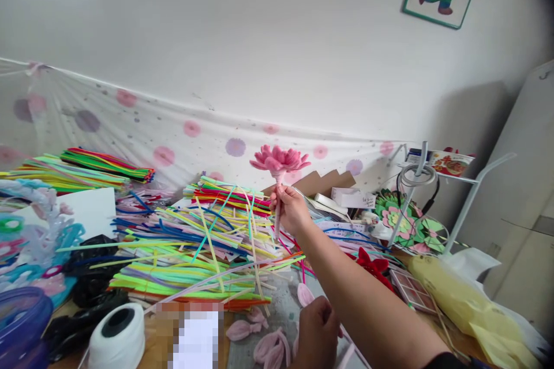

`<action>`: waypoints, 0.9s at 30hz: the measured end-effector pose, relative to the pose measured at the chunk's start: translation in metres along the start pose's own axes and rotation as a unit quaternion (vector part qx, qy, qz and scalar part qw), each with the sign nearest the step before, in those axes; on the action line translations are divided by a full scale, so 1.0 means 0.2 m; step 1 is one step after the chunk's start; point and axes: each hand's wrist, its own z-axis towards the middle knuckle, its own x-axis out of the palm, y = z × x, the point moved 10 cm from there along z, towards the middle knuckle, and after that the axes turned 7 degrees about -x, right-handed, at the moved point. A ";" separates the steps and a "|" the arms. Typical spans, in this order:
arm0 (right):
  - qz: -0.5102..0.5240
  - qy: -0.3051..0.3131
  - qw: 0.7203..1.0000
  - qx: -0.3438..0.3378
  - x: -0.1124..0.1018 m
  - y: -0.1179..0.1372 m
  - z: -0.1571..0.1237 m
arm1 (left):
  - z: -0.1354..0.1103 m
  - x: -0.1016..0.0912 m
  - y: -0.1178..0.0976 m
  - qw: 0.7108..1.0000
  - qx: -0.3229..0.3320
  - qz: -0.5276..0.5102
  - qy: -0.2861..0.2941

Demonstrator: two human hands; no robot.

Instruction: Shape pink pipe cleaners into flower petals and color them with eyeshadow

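My right hand (292, 207) is raised over the table, its fingers closed around the pale pink stem of a pink pipe-cleaner flower (281, 159). The flower stands upright, with many layered petals opened outward. Lower down, my left hand (318, 328) has its fingers curled; anything inside them is hidden. Beside it on a grey mat (240, 351) lie light pink petal pieces (272, 349), bent into loops and leaf shapes. Another pink petal (305, 294) is just above the left hand.
Bundles of coloured pipe cleaners (186, 277) cover the table's left and middle. A white thread cone (116, 337), a purple basket (21, 328) and a black plastic bag (93, 265) are near left. Right are a red flower (373, 265), yellow wrapping (459, 300) and a white rack (465, 207).
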 end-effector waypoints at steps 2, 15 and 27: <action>0.043 -0.003 0.999 0.019 0.04 0.01 -0.02 | 0.00 0.02 -0.01 1.000 0.004 -0.006 0.015; 0.159 -0.040 0.985 0.060 0.08 0.03 -0.07 | -0.02 0.05 -0.04 0.998 0.029 -0.027 0.044; -0.009 -0.063 0.997 -0.040 -0.13 0.08 0.00 | 0.02 0.03 0.07 0.998 -0.014 0.052 0.025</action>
